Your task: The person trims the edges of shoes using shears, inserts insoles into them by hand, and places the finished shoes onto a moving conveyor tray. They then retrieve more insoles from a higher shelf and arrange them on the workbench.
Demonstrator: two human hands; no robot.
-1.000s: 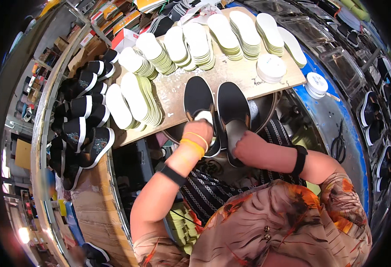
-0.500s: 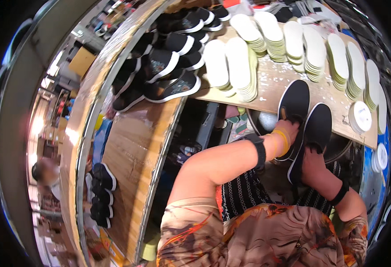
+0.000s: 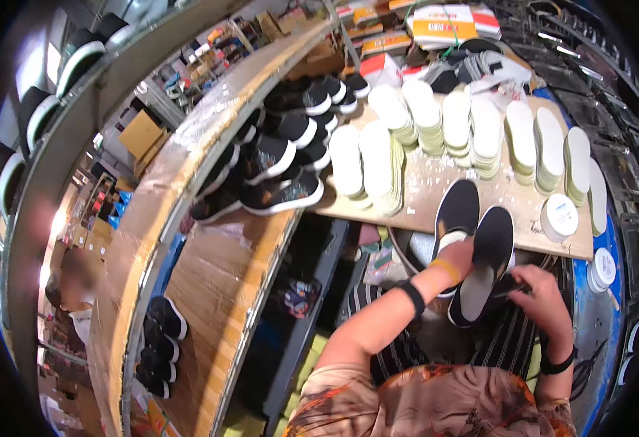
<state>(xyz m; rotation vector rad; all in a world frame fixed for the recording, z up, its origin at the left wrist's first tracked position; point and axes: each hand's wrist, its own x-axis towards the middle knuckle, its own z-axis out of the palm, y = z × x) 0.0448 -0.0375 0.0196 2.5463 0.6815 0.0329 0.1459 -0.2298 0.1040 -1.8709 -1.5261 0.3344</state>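
Observation:
A pair of black slip-on shoes is up in front of me at the near edge of a work board. My left hand (image 3: 459, 255) is closed on the pair, its fingers partly hidden between them. The left shoe (image 3: 458, 206) has a whitish patch inside its opening, beside my hand. On the right shoe (image 3: 493, 237) the greyish inside shows toward the heel. My right hand (image 3: 539, 293) is just right of that heel, fingers apart and slightly bent, near a dark strip-like edge I cannot make out.
Stacks of pale insoles (image 3: 485, 131) line the board (image 3: 436, 186), with a round white tub (image 3: 560, 216) at its right end. Finished-looking black shoes (image 3: 283, 193) crowd the shelf on the left. Another person (image 3: 79, 291) is beyond the shelf.
My right hand has come out of the right shoe and moved right. My left hand now grips both shoes. The view has shifted, showing more of the far side.

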